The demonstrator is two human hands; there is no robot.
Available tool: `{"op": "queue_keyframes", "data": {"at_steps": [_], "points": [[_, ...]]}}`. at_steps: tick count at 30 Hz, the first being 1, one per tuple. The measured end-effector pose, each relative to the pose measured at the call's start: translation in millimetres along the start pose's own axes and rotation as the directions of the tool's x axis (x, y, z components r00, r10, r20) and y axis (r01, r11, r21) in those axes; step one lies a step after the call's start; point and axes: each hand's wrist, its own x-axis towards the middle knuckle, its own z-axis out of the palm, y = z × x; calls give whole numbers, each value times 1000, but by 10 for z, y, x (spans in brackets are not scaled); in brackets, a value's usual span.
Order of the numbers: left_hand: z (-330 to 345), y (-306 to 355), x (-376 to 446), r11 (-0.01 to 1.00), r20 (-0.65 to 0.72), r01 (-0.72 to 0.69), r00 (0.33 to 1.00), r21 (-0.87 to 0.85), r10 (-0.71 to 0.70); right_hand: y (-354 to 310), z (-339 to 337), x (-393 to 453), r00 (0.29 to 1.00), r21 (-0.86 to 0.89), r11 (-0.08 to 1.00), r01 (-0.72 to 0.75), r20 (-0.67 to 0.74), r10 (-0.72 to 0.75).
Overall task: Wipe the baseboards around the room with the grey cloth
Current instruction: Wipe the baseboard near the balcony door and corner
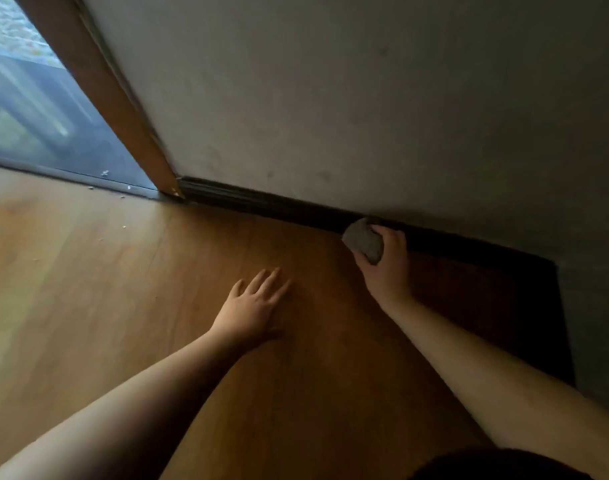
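A dark baseboard (pixel 261 202) runs along the foot of a pale wall, from a wooden door frame at the left down to the right. My right hand (pixel 388 265) grips a bunched grey cloth (pixel 363 240) and holds it against the baseboard about midway along its visible length. My left hand (pixel 253 308) lies flat on the wooden floor with its fingers spread, to the left of and nearer than the cloth.
A brown wooden door frame (pixel 123 109) stands at the left end of the baseboard, with glass and a dark threshold (pixel 71 174) beyond it. Small white crumbs lie on the floor (pixel 88 271) near the threshold. A deep shadow covers the floor at the right.
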Motion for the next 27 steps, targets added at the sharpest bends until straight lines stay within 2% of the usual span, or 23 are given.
{"op": "queue_keyframes", "data": {"at_steps": [3,7,10,13,16,23,27], "points": [[-71,310,191,995,2,-91,996,35,91,492,-446,-109,970,54,979,-196,-137,202],[-127,628,408,977,44,-184,983,108,180,1026,-920,-209,908,85,947,-310,-269,321],[-95,804,502,959,71,-235,972,158,226,1310,-1160,-230,812,157,897,-413,-383,441],[-22,876,530,943,119,-261,963,205,240,1493,-1307,-195,705,261,827,-498,-433,561],[10,895,556,929,169,-285,954,237,249,1604,-1441,-117,633,280,792,-542,-485,604],[-47,887,606,910,191,-340,935,236,300,1570,-1488,81,583,256,762,-595,-515,629],[-36,776,585,920,150,-327,942,214,300,1599,-1430,59,641,218,790,-573,-481,598]]}}
